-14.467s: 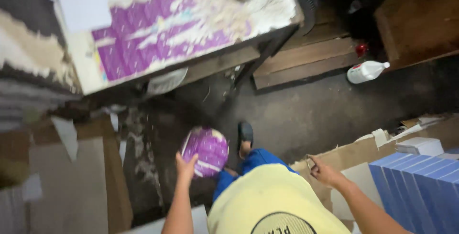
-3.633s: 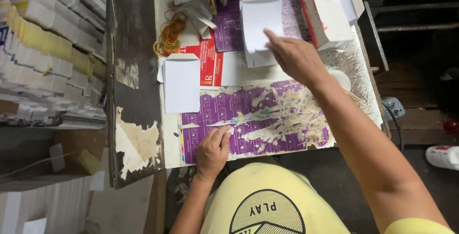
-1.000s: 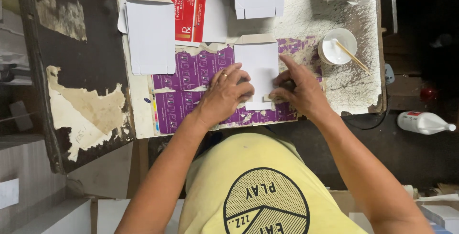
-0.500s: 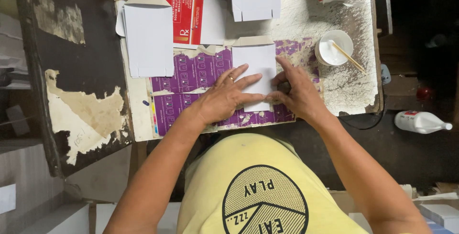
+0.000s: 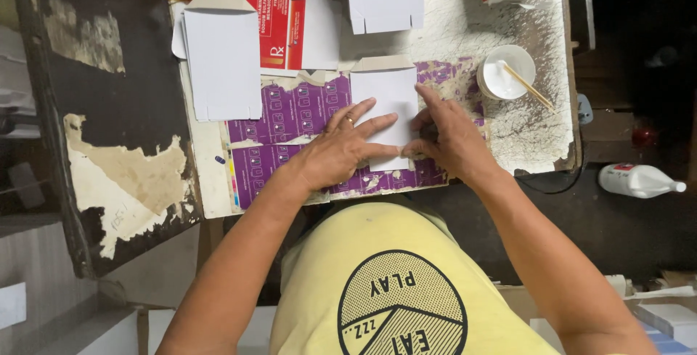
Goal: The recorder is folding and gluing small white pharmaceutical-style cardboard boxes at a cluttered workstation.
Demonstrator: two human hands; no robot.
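Head view: a flat white carton blank (image 5: 388, 104) lies on purple printed sheets (image 5: 290, 119) covering the worktable (image 5: 530, 137). The left hand (image 5: 341, 152) rests on the blank's lower left part, fingers spread and pressing flat, gripping nothing. The right hand (image 5: 450, 137) meets the blank's lower right edge; its fingertips seem to pinch or fold that edge, though this is hard to make out. A small white bowl (image 5: 506, 73) with a stick stands near, to the right.
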